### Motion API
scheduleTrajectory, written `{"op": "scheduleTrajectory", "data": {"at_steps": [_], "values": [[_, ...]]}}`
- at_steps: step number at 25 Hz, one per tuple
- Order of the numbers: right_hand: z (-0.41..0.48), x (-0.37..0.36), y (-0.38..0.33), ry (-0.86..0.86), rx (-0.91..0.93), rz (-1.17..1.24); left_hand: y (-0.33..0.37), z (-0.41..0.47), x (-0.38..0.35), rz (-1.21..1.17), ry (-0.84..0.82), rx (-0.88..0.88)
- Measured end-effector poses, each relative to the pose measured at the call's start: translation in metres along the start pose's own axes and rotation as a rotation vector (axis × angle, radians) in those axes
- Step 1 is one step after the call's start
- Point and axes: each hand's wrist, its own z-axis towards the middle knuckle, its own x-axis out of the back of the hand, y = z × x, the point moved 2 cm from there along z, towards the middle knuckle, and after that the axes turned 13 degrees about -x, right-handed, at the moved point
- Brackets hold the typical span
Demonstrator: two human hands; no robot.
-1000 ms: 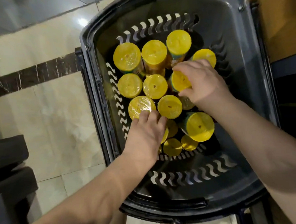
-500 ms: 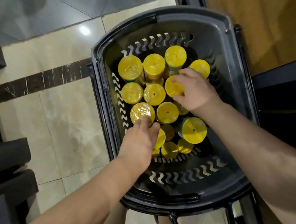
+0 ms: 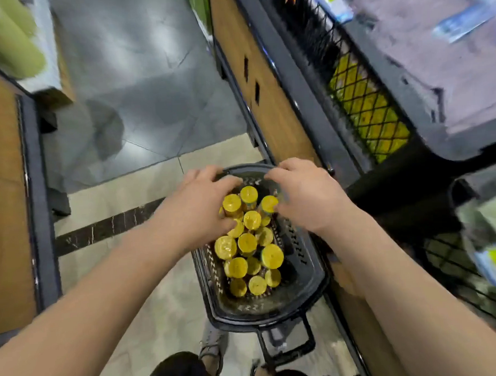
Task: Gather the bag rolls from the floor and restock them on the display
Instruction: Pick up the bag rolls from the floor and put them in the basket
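As yellow-ended bag rolls (image 3: 247, 243) fill the basket (image 3: 314, 274), left hand (image 3: 197, 208) and right hand (image 3: 305, 198) clutch several.

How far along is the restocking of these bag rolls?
Gathering looks done: yellow bag rolls fill the black basket. The left hand and right hand clasp a bunch between them. Left: everything still in the basket must reach the wire display bin.
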Motion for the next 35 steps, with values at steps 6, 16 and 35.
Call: {"op": "scheduleTrajectory", "data": {"at_steps": [6,16,35], "values": [[-0.13,0.19,-0.015,0.231,-0.115,-0.118,0.104,-0.055,0.182,0.221,0.114,-0.176],[-0.275,0.227,-0.004,0.437,-0.605,-0.126,0.213,-0.055,0.222,0.408,0.175,-0.653],[-0.901,0.02,-0.208,0.398,-2.156,0.239,0.599,-0.487,-0.035,0.369,-0.246,-2.095]]}}
